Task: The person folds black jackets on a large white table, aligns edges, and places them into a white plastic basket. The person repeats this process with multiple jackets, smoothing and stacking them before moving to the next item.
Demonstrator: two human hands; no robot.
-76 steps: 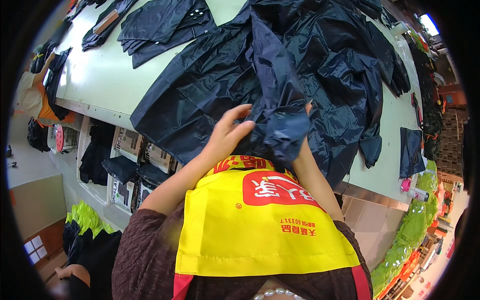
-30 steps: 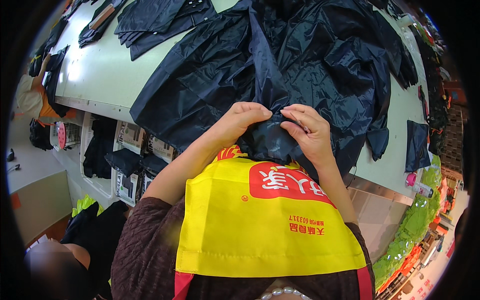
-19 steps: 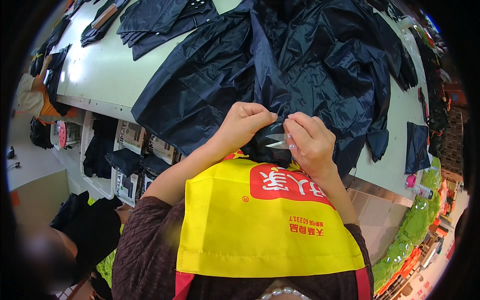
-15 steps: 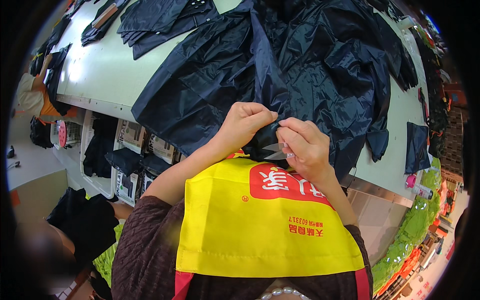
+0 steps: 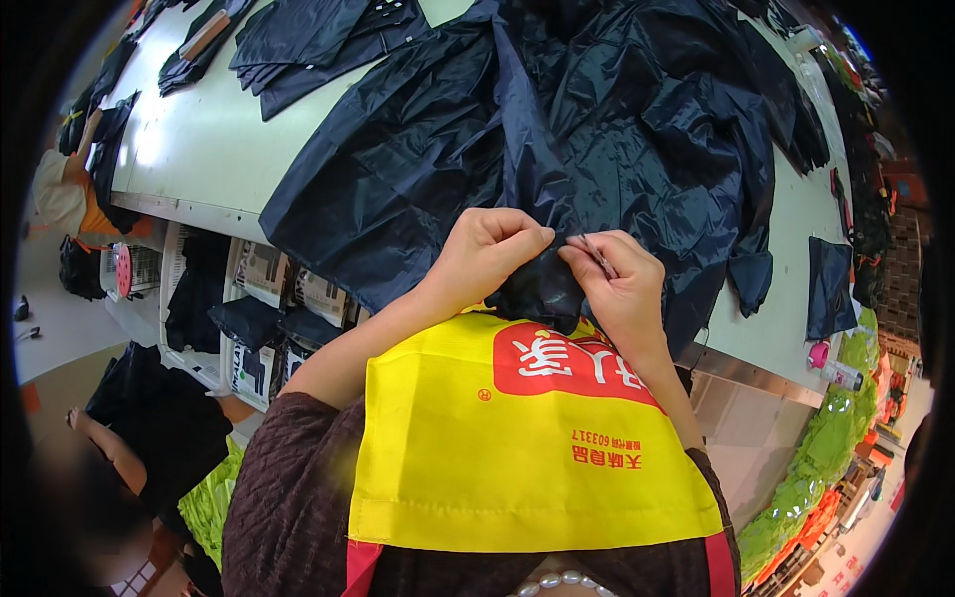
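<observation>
A large dark navy garment point(image 5: 418, 149) of shiny thin fabric lies crumpled over the table's near edge and hangs down in front of me. At its near part my left hand point(image 5: 492, 249) is closed in a pinch on the garment, thumb and forefinger together. Just to the right, a small gap away, my right hand point(image 5: 622, 284) is closed around small metal scissors point(image 5: 599, 257). The scissors show as a thin slanted piece at the fingers; most of them is hidden by the hand. The right fingertips are near the fabric, and whether they touch it is hard to tell.
The pale table point(image 5: 229, 139) carries stacked dark pieces point(image 5: 308, 50) at the far left and a folded dark piece point(image 5: 831, 284) at the right. Cartons point(image 5: 261, 269) stand below the left edge. A bottle point(image 5: 841, 375) lies at the right. Another person point(image 5: 109, 448) is at the lower left.
The scissors' blades pointed left below my right hand before; now the scissors have turned up at its fingers. My right hand has shifted slightly right, and the left stays nearly in place.
</observation>
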